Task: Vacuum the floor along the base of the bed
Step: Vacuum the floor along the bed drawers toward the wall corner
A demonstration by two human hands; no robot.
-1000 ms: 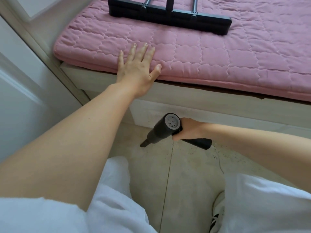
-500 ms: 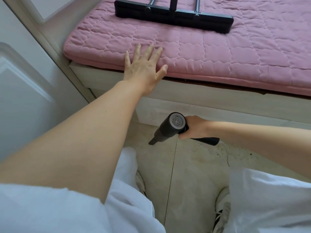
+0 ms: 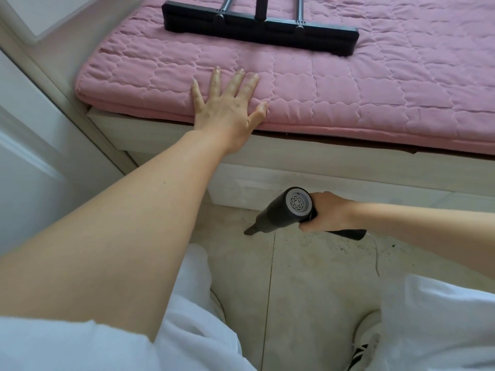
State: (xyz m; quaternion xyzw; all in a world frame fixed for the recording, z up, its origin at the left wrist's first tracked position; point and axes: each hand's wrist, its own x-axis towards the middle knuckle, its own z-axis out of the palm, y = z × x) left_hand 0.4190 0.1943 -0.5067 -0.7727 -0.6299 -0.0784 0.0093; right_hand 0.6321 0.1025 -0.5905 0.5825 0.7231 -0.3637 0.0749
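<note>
Along the near edge of the pale wooden bed frame (image 3: 334,167), the left hand (image 3: 227,108) lies flat on the pink quilted mattress pad (image 3: 375,97), fingers straight and spread wide, the thumb pointing toward the pad's right side. It grips nothing; the palm sits right at the pad's front edge, near its left corner. Down at the base of the frame, the right hand (image 3: 325,215) is wrapped around the handle of a small black handheld vacuum with a grey round rear vent (image 3: 284,214). The vacuum is tilted, its narrow nozzle pointing down and to the left, with the tip at or just above the beige tiled floor (image 3: 308,277), just beside the foot of the frame; whether it touches the tile cannot be told. Dark specks of dirt (image 3: 348,246) are scattered on the floor under and to the right of the handle. Toward the far edge of the pad lies a long black bar-shaped base with three dark rods rising from it (image 3: 262,28). White trousers (image 3: 442,325) fill the lower corners of the view.
</note>
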